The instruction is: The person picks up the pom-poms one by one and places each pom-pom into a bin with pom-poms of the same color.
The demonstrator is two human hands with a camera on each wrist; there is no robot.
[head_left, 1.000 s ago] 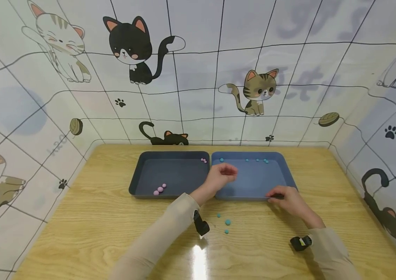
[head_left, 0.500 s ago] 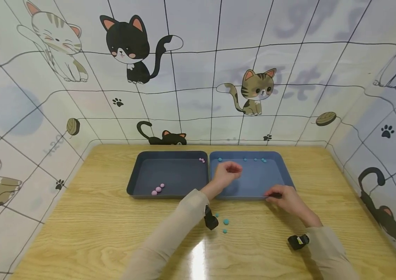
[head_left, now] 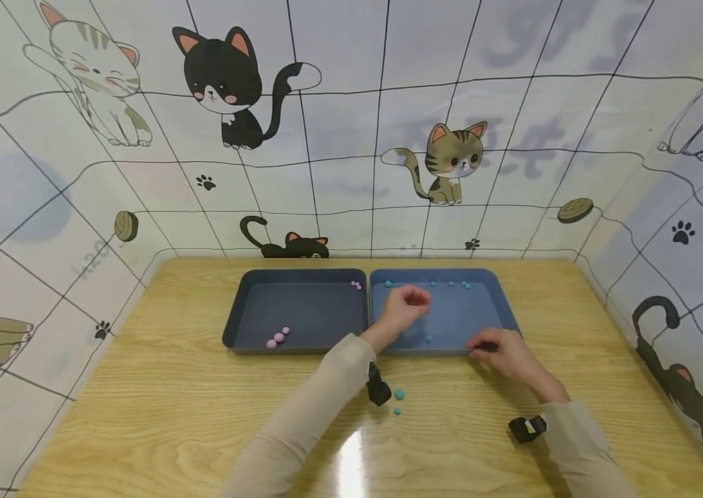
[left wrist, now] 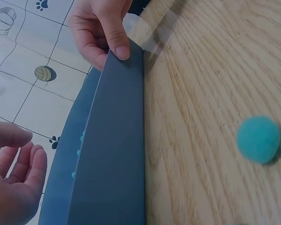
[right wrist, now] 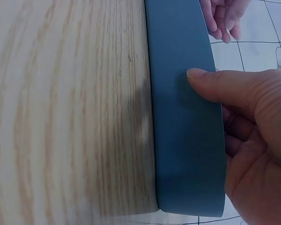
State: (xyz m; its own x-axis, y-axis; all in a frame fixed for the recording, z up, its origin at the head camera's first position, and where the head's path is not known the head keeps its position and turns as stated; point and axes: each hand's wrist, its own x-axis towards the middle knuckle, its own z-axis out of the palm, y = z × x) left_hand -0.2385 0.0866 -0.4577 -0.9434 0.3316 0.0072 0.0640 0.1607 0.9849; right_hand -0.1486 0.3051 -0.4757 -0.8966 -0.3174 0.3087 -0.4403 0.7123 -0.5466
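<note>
My left hand (head_left: 402,311) hovers over the blue tray (head_left: 413,352), its fingers loosely bent. The left wrist view shows a gap between thumb and fingers with nothing held. Below it, a turquoise pom-pom (head_left: 428,339) is in the tray near the front wall. My right hand (head_left: 507,354) pinches the tray's front wall near the right corner, thumb on the outside, as the right wrist view shows. Several turquoise pom-poms (head_left: 388,283) line the tray's back. On the table before the tray are a larger turquoise pom-pom (head_left: 399,394) and a smaller one (head_left: 397,411); a third is mostly hidden by the left wrist camera.
A dark grey tray (head_left: 307,311) stands against the blue tray's left side. It holds pink pom-poms (head_left: 279,337) at its front left and tiny pink ones (head_left: 356,284) at its back right corner. A cat-printed sheet (head_left: 351,173) encloses the wooden table (head_left: 158,387).
My left hand has moved slightly right over the blue tray, then stayed there. A turquoise pom-pom now shows in the tray beneath it. My right hand keeps its hold on the wall.
</note>
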